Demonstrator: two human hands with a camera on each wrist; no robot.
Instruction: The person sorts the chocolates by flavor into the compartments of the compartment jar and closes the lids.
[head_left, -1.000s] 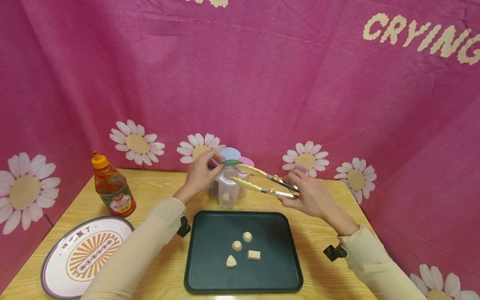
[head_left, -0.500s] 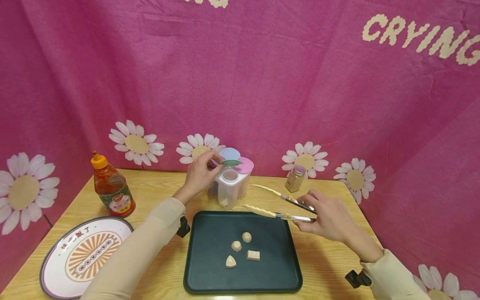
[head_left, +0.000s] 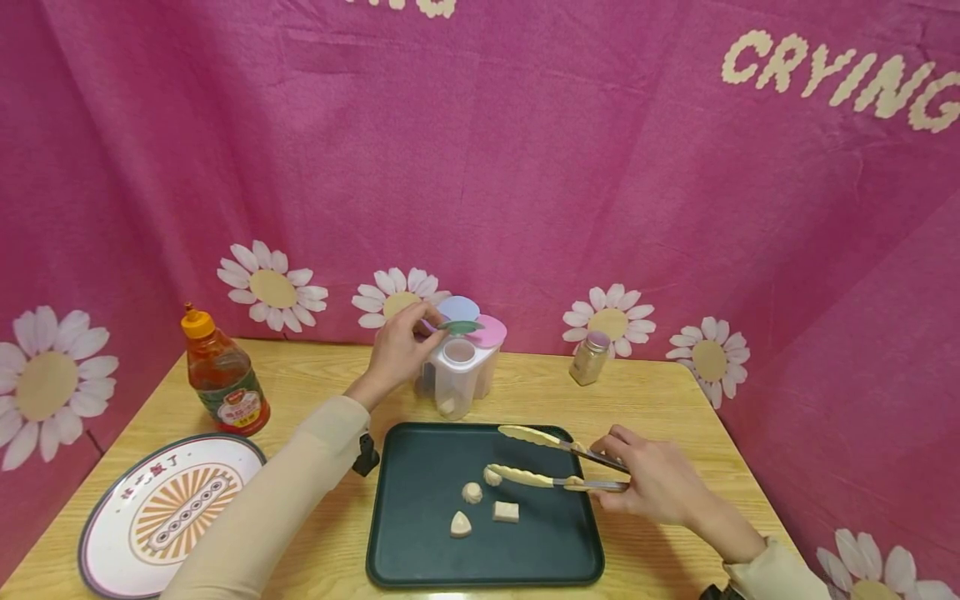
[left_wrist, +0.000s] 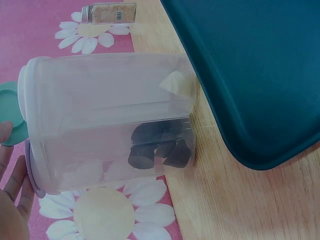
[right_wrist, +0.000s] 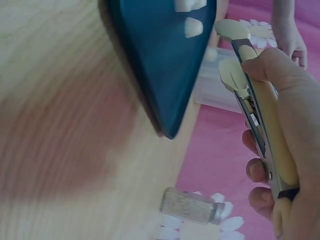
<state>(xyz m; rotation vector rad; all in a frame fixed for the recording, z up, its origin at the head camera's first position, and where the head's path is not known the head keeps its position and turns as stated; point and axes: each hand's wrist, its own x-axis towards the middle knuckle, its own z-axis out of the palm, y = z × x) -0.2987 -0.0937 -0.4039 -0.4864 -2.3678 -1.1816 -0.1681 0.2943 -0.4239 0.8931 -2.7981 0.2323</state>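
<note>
Swinging tongs [head_left: 532,479] back over a dark green tray [head_left: 555,546]

Left of the tray lie one white patterned plate [head_left: 123,533] and, farther back, one sauce bottle [head_left: 230,383]. The left hand [head_left: 401,346] reaches past the tray's far edge, thumb and fingers pinching a raised green lid [head_left: 461,327] on one compartmented container [head_left: 461,382], just behind the tray. Inside the uncovered compartment one pale piece [left_wrist: 177,83] shows. On the tray sit four more: two round pieces [head_left: 472,492], one triangular piece [head_left: 461,524], one rectangular piece [head_left: 506,512]. The right hand [head_left: 656,479], at the tray's right side, grasps the one pair of tongs, tips parted. A second ago those tips were at the container's mouth; now they are over the tray, one arm overlapping the farther round piece from the head view, contact unclear. This suggests one piece delivered, with the tray's four perhaps still to move. Behind the tray's far right corner stands one seasoning jar [head_left: 589,358].
</note>
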